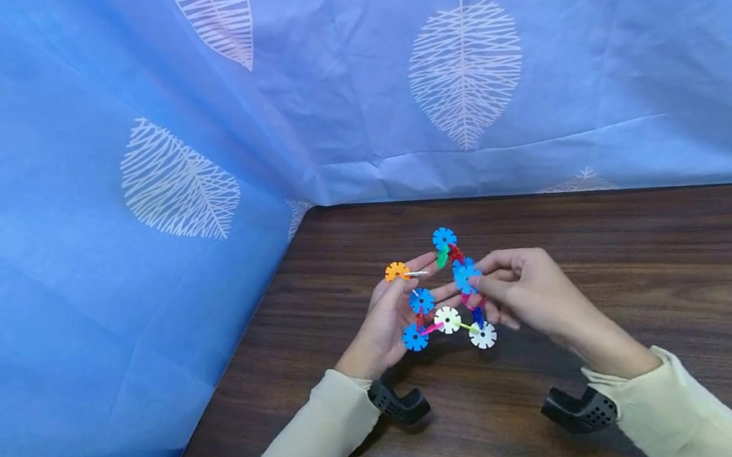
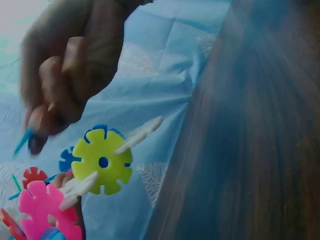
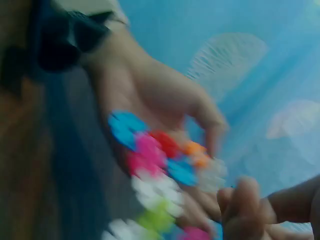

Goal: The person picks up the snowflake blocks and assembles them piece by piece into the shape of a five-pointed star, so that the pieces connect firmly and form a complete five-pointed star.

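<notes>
A chain of notched plastic snowflake discs [image 1: 447,320] in blue, white, red, pink, green and orange hangs between the hands above the table. My left hand [image 1: 379,331] holds it palm up, fingers stretched behind the discs and thumb beside the orange disc [image 1: 396,272]. On the right side, my right hand [image 1: 542,294] pinches a blue disc [image 1: 465,276] between thumb and fingers. The left wrist view shows a yellow disc [image 2: 102,162] and a pink disc [image 2: 47,210] close up, with the right hand [image 2: 72,70] above them. In the right wrist view the chain is blurred.
A dark wood-grain table [image 1: 654,284] lies under the hands. Blue curtain cloth [image 1: 347,71] with white leaf prints hangs behind it and along its left side. Each wrist wears a black camera mount [image 1: 397,404].
</notes>
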The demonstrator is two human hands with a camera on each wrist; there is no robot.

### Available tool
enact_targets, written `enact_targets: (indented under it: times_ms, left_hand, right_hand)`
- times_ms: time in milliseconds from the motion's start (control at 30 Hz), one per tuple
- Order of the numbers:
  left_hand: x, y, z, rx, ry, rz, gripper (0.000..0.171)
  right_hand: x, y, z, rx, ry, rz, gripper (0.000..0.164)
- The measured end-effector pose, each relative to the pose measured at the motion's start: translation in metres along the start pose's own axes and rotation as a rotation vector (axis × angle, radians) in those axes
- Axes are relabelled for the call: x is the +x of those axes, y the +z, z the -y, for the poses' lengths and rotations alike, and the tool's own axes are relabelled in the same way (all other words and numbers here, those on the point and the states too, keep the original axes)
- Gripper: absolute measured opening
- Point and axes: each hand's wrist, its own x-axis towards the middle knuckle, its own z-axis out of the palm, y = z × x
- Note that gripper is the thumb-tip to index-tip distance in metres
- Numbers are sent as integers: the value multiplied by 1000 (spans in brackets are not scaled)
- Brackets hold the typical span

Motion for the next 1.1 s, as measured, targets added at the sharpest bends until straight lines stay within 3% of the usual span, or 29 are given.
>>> enact_targets:
  times_ms: [100, 200, 333, 700, 1100]
  left_hand:
    - [-1, 1, 1, 80, 47, -44, 50]
    - [-3, 4, 1, 125, 87, -59, 50]
    - [-4, 8, 2, 108, 115, -24, 53]
    - [-6, 9, 4, 102, 148, 17, 59]
    - [-4, 10, 8, 20, 204, 99, 61]
  right_hand:
    - [2, 16, -1, 41, -6, -6, 25]
    - [3, 24, -3, 53, -9, -66, 27]
    - [2, 27, -3, 70, -1, -99, 28]
    - [1, 28, 0, 134, 35, -48, 27]
    - [0, 34, 1, 163, 14, -109, 27]
